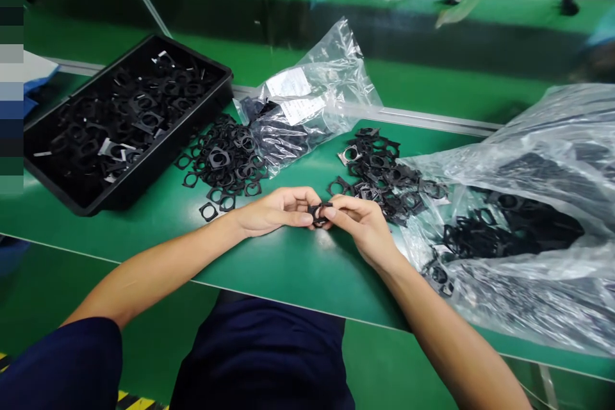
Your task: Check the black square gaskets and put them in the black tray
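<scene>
Between the fingertips of both hands is a small black plastic frame (318, 212) with a round opening. My left hand (287, 208) pinches its left side with thumb and fingers. On its right side, my right hand (356, 221) is closed in a pinch too. Whether it is one part or two fitted together, I cannot tell. Just beyond my right hand lies a pile of black ring-shaped frames (384, 170). Another heap of thinner black square frames (223, 157) spreads out beyond my left forearm.
A black bin (158, 154) full of black parts stands at the left. A clear labelled bag (331, 102) lies at the back middle, holding dark parts. At the right, a large clear plastic bag (552, 147) spills frames onto the green table (288, 269). A rail runs behind.
</scene>
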A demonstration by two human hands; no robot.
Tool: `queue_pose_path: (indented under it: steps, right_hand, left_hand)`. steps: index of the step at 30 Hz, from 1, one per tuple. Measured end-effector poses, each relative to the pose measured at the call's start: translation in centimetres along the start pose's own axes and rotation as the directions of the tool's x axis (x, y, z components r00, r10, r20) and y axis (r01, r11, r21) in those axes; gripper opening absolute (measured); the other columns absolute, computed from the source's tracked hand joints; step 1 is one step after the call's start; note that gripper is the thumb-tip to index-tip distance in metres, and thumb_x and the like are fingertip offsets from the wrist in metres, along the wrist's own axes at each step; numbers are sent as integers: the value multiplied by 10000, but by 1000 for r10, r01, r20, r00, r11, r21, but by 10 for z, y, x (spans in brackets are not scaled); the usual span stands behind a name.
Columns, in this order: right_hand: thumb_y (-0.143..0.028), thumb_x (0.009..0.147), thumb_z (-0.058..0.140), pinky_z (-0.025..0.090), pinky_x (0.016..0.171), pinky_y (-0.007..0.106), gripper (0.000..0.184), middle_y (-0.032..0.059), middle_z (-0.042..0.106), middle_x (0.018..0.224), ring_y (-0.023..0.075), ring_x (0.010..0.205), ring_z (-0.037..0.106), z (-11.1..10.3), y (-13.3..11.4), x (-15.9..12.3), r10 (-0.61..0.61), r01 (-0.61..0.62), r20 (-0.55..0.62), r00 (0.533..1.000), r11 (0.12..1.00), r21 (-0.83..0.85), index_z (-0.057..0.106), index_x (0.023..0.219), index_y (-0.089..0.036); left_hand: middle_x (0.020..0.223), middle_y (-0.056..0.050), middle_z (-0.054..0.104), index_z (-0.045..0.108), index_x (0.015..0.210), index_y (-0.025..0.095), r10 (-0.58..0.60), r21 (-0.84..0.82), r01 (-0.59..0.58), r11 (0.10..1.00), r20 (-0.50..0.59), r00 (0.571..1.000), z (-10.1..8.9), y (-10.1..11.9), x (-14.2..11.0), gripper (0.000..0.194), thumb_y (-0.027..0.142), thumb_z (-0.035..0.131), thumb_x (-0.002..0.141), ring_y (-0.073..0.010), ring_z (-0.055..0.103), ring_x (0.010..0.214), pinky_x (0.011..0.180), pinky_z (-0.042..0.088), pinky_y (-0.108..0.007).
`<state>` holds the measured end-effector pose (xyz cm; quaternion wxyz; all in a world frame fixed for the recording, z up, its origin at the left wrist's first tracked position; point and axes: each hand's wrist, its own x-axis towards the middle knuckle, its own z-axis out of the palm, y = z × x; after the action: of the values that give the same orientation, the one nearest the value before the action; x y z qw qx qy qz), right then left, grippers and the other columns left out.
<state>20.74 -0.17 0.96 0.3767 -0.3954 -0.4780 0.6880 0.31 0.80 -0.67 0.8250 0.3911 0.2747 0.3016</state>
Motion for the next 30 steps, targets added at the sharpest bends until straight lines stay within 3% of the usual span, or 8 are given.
queue_pose_path:
  steps: [8,20,30]
  right_hand:
    - [-396,630,926,547,628,287,319,4,733,782,105,581,607,-3,6,3,46,-30,-137,989,993,118,750,803,-194]
    - [-356,642,925,527,615,263,266,-12,712,764,95,579,617,0,2,3,39,-25,-90,995,988,154,758,783,-204]
    - [-399,644,914,548,613,277,314,-24,679,681,101,561,600,-2,6,5,36,-24,-145,989,996,84,746,815,-196]
  left_hand:
    - [834,-21,715,691,910,122,74,9,-74,997,-215,974,0,-6,5,382,343,911,689,-107,694,716,742,556,-242]
    - [813,-14,689,696,904,128,47,-33,-53,998,-168,985,0,-2,3,357,326,906,694,-108,682,696,719,559,-246]
    - [773,-38,735,714,869,114,180,157,-136,978,-317,931,4,-4,5,402,423,892,684,-122,694,644,683,575,-251]
